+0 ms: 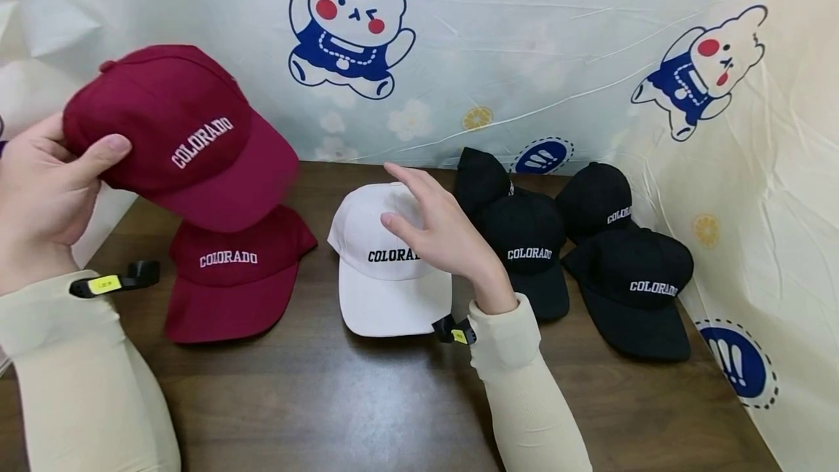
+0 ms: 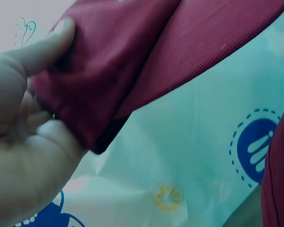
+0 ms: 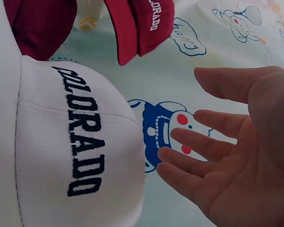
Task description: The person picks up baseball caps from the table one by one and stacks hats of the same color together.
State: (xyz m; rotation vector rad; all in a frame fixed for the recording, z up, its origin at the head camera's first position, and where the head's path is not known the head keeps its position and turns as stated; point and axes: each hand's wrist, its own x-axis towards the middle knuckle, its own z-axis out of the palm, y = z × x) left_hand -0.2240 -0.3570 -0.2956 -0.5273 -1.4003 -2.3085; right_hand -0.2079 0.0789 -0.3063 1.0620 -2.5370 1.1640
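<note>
A maroon baseball cap with white COLORADO lettering is held up by my left hand, its thumb on the outside of the crown near the back edge. In the left wrist view the thumb and fingers pinch that cap's edge. Below it a second maroon cap sits on the table, partly covered by the raised one. My right hand hovers with fingers spread beside a white COLORADO cap, overlapping its right side in the head view. The right wrist view shows nothing in that palm.
Several black COLORADO caps stand in two overlapping groups at the right of the brown wooden table. A pale cloth printed with cartoon bears hangs behind and along the right side.
</note>
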